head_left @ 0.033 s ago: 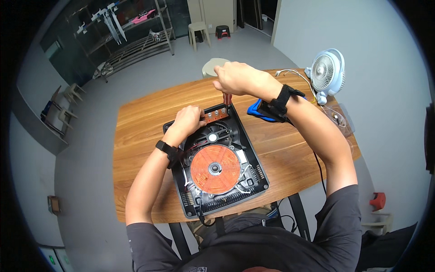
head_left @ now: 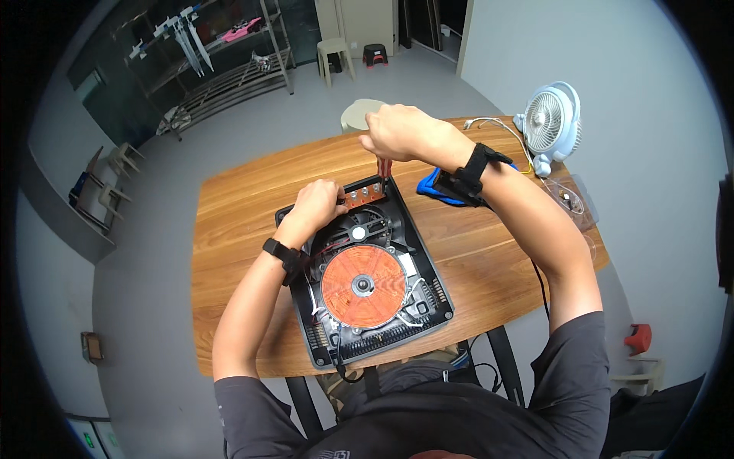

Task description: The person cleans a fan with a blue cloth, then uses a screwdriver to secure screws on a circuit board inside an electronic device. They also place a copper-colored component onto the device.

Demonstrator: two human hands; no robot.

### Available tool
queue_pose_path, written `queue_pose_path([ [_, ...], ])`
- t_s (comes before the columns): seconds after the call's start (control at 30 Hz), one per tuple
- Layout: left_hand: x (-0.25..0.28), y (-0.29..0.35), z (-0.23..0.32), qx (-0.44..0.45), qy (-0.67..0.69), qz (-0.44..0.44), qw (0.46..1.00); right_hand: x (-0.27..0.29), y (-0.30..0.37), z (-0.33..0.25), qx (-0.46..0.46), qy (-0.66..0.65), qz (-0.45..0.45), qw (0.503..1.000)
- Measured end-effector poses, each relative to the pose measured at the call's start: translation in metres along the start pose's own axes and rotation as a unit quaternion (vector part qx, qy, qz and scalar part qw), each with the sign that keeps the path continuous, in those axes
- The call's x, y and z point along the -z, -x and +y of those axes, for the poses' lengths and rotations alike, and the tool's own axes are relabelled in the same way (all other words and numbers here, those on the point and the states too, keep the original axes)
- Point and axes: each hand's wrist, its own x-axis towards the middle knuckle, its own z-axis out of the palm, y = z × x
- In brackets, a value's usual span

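Note:
An opened induction cooker base (head_left: 436, 306) lies on the table in front of me, its black shell showing a round orange-red coil (head_left: 344, 306) and a black cooling fan (head_left: 375, 222). Along its far edge runs a narrow orange circuit board (head_left: 365, 196) with several small round parts. My right hand (head_left: 401, 131) is closed round the red handle of a screwdriver (head_left: 384, 167), held upright with its tip down at the board's right end. My left hand (head_left: 319, 203) has curled fingers gripping the left end of that board; its fingertips are partly hidden.
The wooden table (head_left: 237, 229) carries a blue cloth-like item (head_left: 437, 187) beneath my right wrist, and a light-blue fan (head_left: 552, 126) with white cables at the far right. A stool (head_left: 361, 115) stands beyond the far edge. A black cord leaves the cooker's near side.

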Motion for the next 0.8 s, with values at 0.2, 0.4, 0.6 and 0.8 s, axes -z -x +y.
queue_pose_path([
  [0.2, 0.002, 0.001, 0.001, -0.003, -0.008, -0.002, 1.0, 0.006, 0.004, 0.001, -0.056, -0.031, 0.006, 0.998],
  [0.4, 0.001, 0.001, 0.003, 0.002, -0.008, -0.008, 1.0, -0.002, 0.004, 0.007, 0.029, -0.069, 0.002, 0.997],
  [0.6, 0.002, 0.001, 0.003, -0.01, -0.004, 0.004, 1.0, 0.003, 0.003, -0.006, -0.037, -0.001, -0.029, 0.999],
  [0.8, 0.001, -0.003, 0.005, -0.014, -0.001, 0.009, 1.0, -0.004, 0.004, 0.009, 0.006, -0.035, -0.028, 0.999],
])
